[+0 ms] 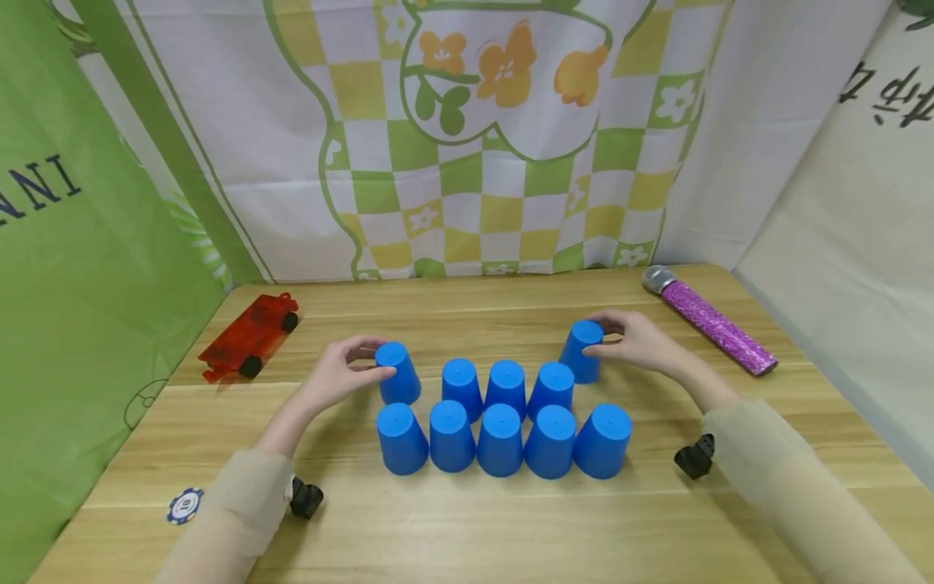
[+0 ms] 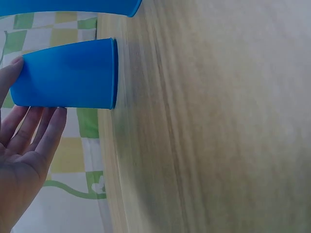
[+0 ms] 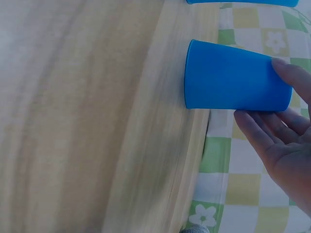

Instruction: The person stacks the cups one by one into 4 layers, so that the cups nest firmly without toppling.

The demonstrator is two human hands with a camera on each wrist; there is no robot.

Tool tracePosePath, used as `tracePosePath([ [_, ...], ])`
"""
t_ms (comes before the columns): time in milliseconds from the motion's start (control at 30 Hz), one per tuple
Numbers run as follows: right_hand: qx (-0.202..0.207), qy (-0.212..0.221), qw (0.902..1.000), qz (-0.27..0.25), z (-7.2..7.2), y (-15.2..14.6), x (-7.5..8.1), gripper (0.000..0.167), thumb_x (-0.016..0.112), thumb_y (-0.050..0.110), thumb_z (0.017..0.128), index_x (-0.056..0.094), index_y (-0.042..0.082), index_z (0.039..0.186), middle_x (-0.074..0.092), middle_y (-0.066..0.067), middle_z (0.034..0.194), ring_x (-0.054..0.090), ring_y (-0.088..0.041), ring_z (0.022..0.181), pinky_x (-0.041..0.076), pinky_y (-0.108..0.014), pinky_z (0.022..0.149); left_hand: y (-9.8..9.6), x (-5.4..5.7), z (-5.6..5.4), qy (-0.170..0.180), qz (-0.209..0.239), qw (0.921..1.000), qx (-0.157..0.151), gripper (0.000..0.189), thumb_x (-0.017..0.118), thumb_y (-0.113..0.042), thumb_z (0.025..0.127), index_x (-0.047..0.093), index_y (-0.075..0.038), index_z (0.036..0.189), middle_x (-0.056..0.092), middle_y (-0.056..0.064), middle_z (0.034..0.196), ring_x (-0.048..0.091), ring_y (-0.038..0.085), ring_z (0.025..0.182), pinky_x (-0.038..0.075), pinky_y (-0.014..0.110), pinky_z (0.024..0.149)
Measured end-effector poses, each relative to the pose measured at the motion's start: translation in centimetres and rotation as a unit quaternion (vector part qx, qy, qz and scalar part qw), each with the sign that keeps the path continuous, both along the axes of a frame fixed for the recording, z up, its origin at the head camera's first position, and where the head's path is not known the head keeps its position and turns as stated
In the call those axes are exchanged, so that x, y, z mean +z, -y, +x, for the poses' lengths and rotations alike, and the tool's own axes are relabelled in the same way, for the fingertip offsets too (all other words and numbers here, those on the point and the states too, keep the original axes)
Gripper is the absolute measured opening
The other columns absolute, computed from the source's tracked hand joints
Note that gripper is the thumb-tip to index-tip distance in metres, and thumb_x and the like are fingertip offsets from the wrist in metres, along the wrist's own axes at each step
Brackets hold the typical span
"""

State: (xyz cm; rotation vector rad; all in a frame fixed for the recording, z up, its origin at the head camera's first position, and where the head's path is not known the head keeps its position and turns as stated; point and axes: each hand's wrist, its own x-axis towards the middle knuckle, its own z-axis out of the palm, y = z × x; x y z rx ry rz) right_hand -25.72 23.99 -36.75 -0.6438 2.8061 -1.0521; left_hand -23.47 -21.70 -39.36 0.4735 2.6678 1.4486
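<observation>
My left hand (image 1: pixel 343 375) grips an upside-down blue plastic cup (image 1: pixel 397 375) between thumb and fingers, behind the left end of the front row. On the other side, my right hand (image 1: pixel 638 345) holds a second upside-down blue cup (image 1: pixel 581 353), a little farther back. Both wrist views show thumb and fingers on opposite sides of each held cup, the left cup (image 2: pixel 68 75) and the right cup (image 3: pixel 233 77). Whether their rims touch the table I cannot tell. Several inverted blue cups stand in a front row (image 1: pixel 500 442), with three more (image 1: pixel 507 389) close behind.
On the wooden table (image 1: pixel 452 527), a red toy car (image 1: pixel 250 337) lies at the back left and a glittery purple microphone (image 1: pixel 711 320) at the back right. A poker chip (image 1: pixel 186 505) lies beside the left forearm. A patterned curtain (image 1: pixel 503 195) hangs behind the table.
</observation>
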Motion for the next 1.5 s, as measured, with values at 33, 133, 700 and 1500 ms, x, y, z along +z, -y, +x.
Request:
tracePosePath([
  [33,0.003,-0.002,1.0000,0.001,-0.2,0.2,0.0,0.053,0.072,0.023,0.084,0.052,-0.004,0.126,0.061,-0.023,0.118,0.057,-0.038,0.112,0.046,-0.054,0.096,-0.1,0.0,-0.2,0.001,-0.004,1.0000,0.001,0.053,0.072,-0.038,0.081,0.057,-0.012,0.124,0.061,0.011,0.123,0.057,0.031,0.117,0.048,0.051,0.096],
  [133,0.019,-0.010,0.9997,0.008,-1.0,0.7,-0.1,0.051,0.071,0.022,0.084,0.054,-0.004,0.124,0.062,-0.021,0.116,0.058,-0.037,0.111,0.046,-0.054,0.096,-0.3,0.1,-0.6,0.001,-0.016,0.9999,0.003,0.056,0.072,-0.041,0.080,0.056,-0.012,0.125,0.061,0.011,0.124,0.057,0.032,0.117,0.049,0.050,0.095],
  [700,0.057,0.011,0.9981,0.018,-3.3,3.5,0.8,0.051,0.072,0.017,0.082,0.053,-0.005,0.124,0.061,-0.022,0.117,0.058,-0.037,0.110,0.049,-0.050,0.093,-3.6,1.1,-4.4,-0.002,-0.036,0.9982,-0.047,0.052,0.072,-0.033,0.083,0.055,-0.007,0.125,0.058,0.015,0.126,0.056,0.035,0.118,0.051,0.047,0.093],
  [1500,0.111,0.036,0.9924,0.037,-5.3,6.8,1.4,0.050,0.072,0.017,0.082,0.054,-0.003,0.123,0.061,-0.019,0.117,0.058,-0.034,0.110,0.050,-0.048,0.093,-10.0,2.1,-8.0,-0.009,-0.063,0.9915,-0.114,0.044,0.073,-0.021,0.082,0.057,-0.003,0.118,0.060,0.014,0.117,0.061,0.029,0.109,0.053,0.038,0.091],
])
